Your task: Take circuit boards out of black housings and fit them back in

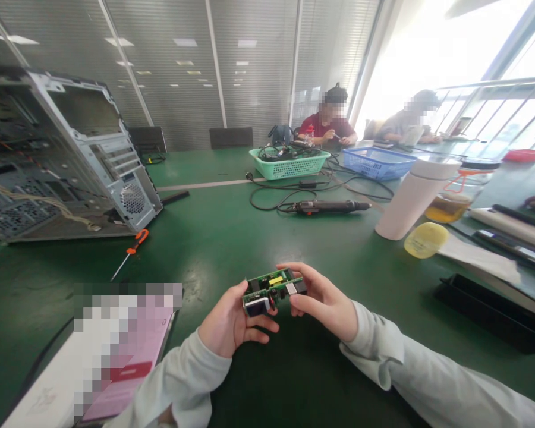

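Note:
Between my two hands, above the green table (pixel 214 238), is a small green circuit board assembly (pixel 274 289) with black, yellow and white parts on it. My left hand (pixel 234 318) grips its left end, thumb on the upper left corner and fingers curled beneath. At the right end, my right hand (pixel 323 300) pinches it between thumb and fingers. Both hands are closed on the board. Its underside is hidden from me.
An opened computer case (pixel 134 160) stands at left, an orange-handled screwdriver (pixel 136 242) before it. Beyond lie a corded electric screwdriver (pixel 330 207), a green basket (pixel 289 166) of cables and a blue basket (pixel 378 165). A pale bottle (pixel 412 199) stands right. Two people sit at the far side.

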Tool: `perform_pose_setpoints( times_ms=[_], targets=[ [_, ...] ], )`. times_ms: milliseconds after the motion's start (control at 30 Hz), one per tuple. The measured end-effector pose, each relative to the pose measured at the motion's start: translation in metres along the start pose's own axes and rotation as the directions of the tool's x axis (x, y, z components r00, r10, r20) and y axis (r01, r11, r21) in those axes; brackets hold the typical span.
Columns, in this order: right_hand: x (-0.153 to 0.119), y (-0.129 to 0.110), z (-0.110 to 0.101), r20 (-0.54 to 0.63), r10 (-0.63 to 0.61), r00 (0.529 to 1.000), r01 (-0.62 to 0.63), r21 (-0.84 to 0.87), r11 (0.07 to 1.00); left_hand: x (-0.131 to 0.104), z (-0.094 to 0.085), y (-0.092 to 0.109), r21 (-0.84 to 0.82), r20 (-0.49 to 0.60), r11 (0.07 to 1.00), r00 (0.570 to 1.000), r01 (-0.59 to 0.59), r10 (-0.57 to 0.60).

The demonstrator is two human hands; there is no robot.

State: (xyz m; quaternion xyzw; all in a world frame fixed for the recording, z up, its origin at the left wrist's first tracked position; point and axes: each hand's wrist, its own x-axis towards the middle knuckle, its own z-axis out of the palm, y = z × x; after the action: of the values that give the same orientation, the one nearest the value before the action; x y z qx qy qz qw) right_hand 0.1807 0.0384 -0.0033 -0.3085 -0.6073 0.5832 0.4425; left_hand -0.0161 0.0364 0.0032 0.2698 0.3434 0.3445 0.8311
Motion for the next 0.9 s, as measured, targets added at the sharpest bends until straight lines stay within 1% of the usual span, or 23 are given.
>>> perform_pose_setpoints(
  times_ms=[100, 200, 300, 400, 500, 600, 733, 900],
  targets=[
    [-0.001, 0.001, 0.000, 0.011, 0.030, 1.000, -0.030, 0.003, 1.000, 0.001, 0.001, -0.003, 0.061, -0.053, 0.997, 0.997, -0.045, 0.049],
    [-0.001, -0.001, -0.003, 0.029, 0.052, 0.998, -0.051, -0.019, 0.998, 0.001, 0.001, -0.007, 0.146, -0.099, 0.982, 0.986, -0.115, 0.131],
    [0.000, -0.002, -0.005, 0.019, 0.045, 0.999, -0.044, -0.054, 0.998, -0.002, 0.002, -0.009, 0.210, -0.093, 0.962, 0.976, -0.173, 0.196],
    [0.000, -0.001, -0.006, 0.017, 0.049, 0.999, -0.047, -0.133, 0.990, -0.003, 0.003, -0.011, 0.257, -0.089, 0.941, 0.964, -0.220, 0.249],
    [-0.001, 0.002, -0.005, -0.004, 0.049, 0.999, -0.049, -0.231, 0.972, -0.003, 0.002, -0.012, 0.301, -0.094, 0.923, 0.956, -0.240, 0.279],
    [-0.002, 0.006, -0.003, -0.020, 0.003, 1.000, -0.009, -0.306, 0.952, -0.001, 0.000, -0.013, 0.351, -0.065, 0.903, 0.956, -0.247, 0.286],
    [-0.001, 0.006, -0.002, -0.017, -0.012, 1.000, 0.005, -0.356, 0.935, 0.000, 0.000, -0.013, 0.405, -0.035, 0.878, 0.955, -0.255, 0.294],
    [-0.001, -0.003, -0.003, -0.019, -0.002, 1.000, -0.006, -0.414, 0.910, -0.001, 0.004, -0.012, 0.480, -0.026, 0.835, 0.947, -0.270, 0.321]
  ],
)
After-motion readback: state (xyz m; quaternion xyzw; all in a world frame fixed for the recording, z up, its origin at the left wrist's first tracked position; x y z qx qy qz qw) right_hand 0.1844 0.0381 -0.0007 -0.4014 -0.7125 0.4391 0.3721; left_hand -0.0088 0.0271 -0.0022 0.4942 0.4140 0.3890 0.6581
